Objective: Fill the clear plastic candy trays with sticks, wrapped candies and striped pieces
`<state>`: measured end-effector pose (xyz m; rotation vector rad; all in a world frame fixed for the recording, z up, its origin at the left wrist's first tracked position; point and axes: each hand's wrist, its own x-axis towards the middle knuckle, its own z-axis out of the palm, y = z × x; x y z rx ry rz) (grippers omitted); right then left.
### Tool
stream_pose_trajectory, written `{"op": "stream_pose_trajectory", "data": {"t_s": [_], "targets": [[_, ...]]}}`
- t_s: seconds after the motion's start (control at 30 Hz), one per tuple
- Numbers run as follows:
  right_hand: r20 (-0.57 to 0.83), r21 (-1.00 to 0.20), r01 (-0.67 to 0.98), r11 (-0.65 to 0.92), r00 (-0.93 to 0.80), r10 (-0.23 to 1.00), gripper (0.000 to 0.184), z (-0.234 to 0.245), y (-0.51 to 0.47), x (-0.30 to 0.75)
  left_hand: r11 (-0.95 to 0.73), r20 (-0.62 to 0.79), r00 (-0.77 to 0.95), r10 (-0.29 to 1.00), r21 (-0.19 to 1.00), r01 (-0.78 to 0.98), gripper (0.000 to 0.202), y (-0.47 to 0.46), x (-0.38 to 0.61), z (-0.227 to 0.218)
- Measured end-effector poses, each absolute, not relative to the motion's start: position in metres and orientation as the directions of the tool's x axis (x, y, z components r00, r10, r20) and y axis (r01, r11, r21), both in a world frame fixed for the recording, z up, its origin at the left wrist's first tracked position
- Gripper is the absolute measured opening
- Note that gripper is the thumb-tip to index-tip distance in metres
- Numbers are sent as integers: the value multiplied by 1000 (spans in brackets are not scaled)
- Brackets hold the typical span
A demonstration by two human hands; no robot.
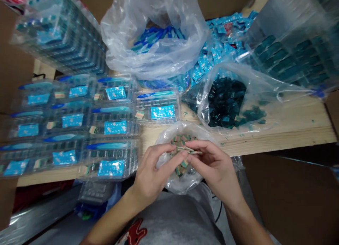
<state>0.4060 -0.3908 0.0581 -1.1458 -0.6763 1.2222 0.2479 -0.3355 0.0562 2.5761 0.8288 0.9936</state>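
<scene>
My left hand (153,172) and my right hand (213,167) meet over a small clear plastic bag (182,183) full of small multicoloured striped pieces. Both hands pinch a thin stack of those striped pieces (188,149) between fingertips, just above the bag's mouth. The bag rests at the near edge of the wooden table (291,128), against my lap.
Filled clear plastic trays (111,160) with blue pens and blue packets cover the left of the table; one tray (159,107) lies open in the middle. Behind are a bag of blue pens (156,40), loose blue packets (212,58), a bag of dark teal pieces (227,100) and stacked trays (60,36).
</scene>
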Motion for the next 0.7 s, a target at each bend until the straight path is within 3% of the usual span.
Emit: {"op": "stream_pose_trajectory", "data": {"t_s": [0.13, 0.2, 0.33, 0.47, 0.57, 0.7], "targets": [[-183, -913, -401, -68, 256, 949, 28, 56, -391, 407, -877, 575, 662, 480, 295, 379, 21, -334, 247, 52], [-196, -913, -401, -81, 255, 947, 28, 56, -390, 407, -878, 572, 666, 479, 304, 370, 19, -334, 247, 52], [-196, -919, -385, -80, 271, 942, 24, 59, -389, 405, -736, 458, 618, 639, 598, 318, 14, -336, 249, 56], [-206, -920, -381, -85, 290, 935, 20, 59, -388, 405, -368, 239, 502, 831, 913, 174, 12, -340, 251, 60], [-202, -931, -358, -69, 350, 915, 18, 57, -388, 406, -94, 66, 441, 895, 995, 43, 10, -341, 251, 64], [-169, -959, -277, -51, 421, 891, 23, 57, -389, 404, -116, 73, 409, 910, 990, 81, 8, -340, 252, 70]]}}
